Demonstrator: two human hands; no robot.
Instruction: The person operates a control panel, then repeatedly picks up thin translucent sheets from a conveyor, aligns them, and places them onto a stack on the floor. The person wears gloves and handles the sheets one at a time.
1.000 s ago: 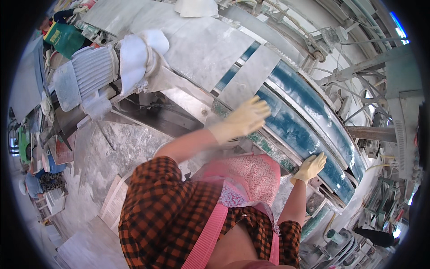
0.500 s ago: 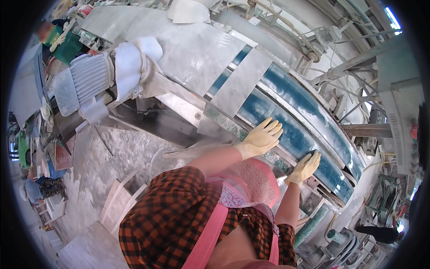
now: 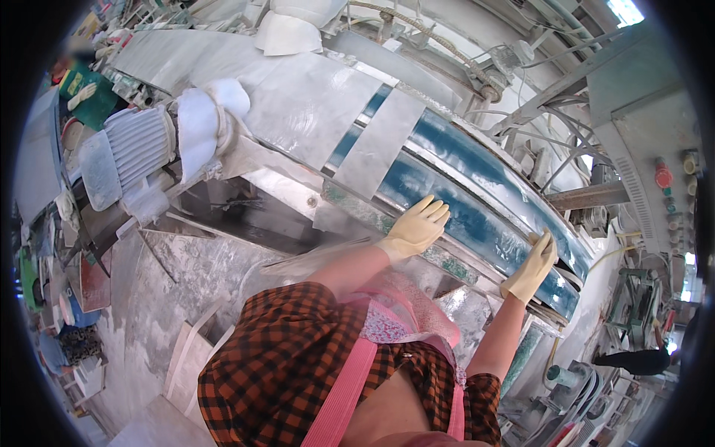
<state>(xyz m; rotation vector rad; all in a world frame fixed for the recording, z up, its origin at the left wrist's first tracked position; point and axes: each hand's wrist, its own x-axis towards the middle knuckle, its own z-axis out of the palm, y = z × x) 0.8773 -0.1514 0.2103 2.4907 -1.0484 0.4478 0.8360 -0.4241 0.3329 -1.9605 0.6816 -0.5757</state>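
Note:
Both my hands wear cream rubber gloves. My left hand [image 3: 417, 227] lies flat on the near edge of a long blue belt [image 3: 477, 231], fingers stretched out and slightly apart, holding nothing I can see. Farther right, my right hand [image 3: 532, 268] reaches across the same belt with its fingers extended close together. Its fingertips are near the pale rail [image 3: 488, 201] that separates this belt from a second blue belt [image 3: 506, 177]. A small dark spot shows beside those fingertips, too small to make out. Left of my left hand, a flat grey plate [image 3: 378, 145] crosses both belts.
A wide grey dusty sheet-metal cover [image 3: 298, 100] extends to the far left. Nearer stands a ribbed motor [image 3: 140, 149] beside a white cloth-like wrap [image 3: 197, 127]. A control cabinet with a red button [image 3: 663, 175] rises at right. Another person's gloved hand [image 3: 83, 95] shows at far left.
My right hand has moved farther across the near belt, toward the rail. My left hand stays on the belt's edge. The whole view has shifted slightly.

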